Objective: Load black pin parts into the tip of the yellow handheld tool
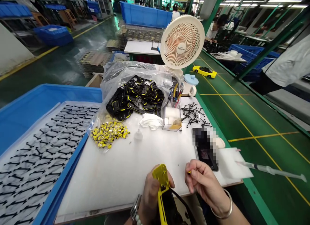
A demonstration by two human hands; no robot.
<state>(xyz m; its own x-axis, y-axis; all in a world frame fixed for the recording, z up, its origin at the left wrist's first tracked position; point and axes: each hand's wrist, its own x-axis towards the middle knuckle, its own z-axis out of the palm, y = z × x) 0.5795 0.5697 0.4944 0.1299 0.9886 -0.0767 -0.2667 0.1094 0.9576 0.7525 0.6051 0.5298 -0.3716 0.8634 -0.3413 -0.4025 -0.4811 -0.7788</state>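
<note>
My left hand (pixel 150 196) grips a yellow and black plastic part (pixel 162 189) upright at the table's near edge. Its yellow end points up and away from me. My right hand (pixel 202 181) hovers just to the right of it, fingers curled, pinching a tiny yellow piece (pixel 189 172) between thumb and forefinger. A watch sits on my left wrist and a bangle on my right. The white table (pixel 126 166) lies under both hands.
A clear bag of black and yellow parts (pixel 135 99) and a small bag of yellow pieces (pixel 108 134) lie at the table's back left. A blue tray of black parts (pixel 36 154) stands left. A fan (pixel 182 42), clear box (pixel 171 119), loose black clips (pixel 192 113), phone (pixel 205 150) and syringe tool (pixel 271 170) are to the right.
</note>
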